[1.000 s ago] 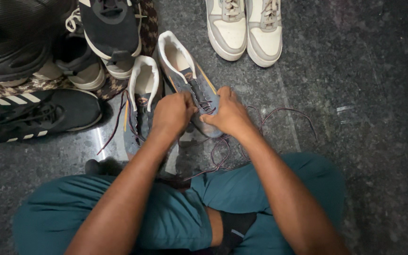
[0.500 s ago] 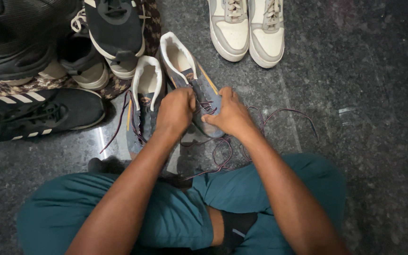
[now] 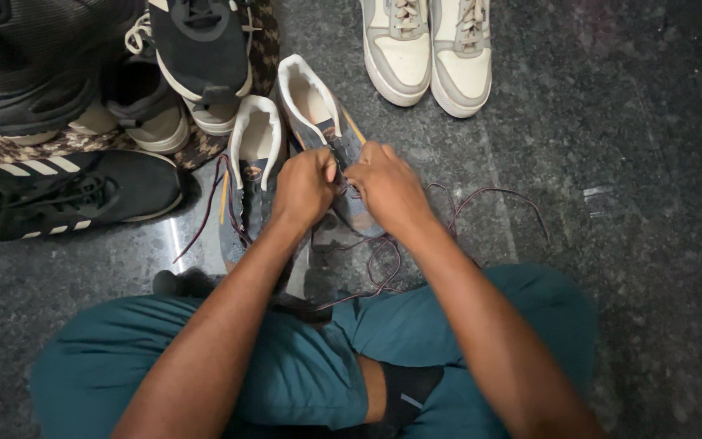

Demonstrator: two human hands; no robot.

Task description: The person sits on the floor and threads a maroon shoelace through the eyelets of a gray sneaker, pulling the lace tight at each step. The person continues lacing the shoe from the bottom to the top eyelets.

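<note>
Head view: left hand (image 3: 304, 189) and right hand (image 3: 385, 185) each had a grip pinching the thin, limp lace (image 3: 383, 272) over the soft blue sneaker (image 3: 327, 130); best held near the eyelets.

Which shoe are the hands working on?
The grey-blue shoe with the white lining, the right-hand one of its pair; both hands meet over its laces, and no other shoe is touched.
</note>
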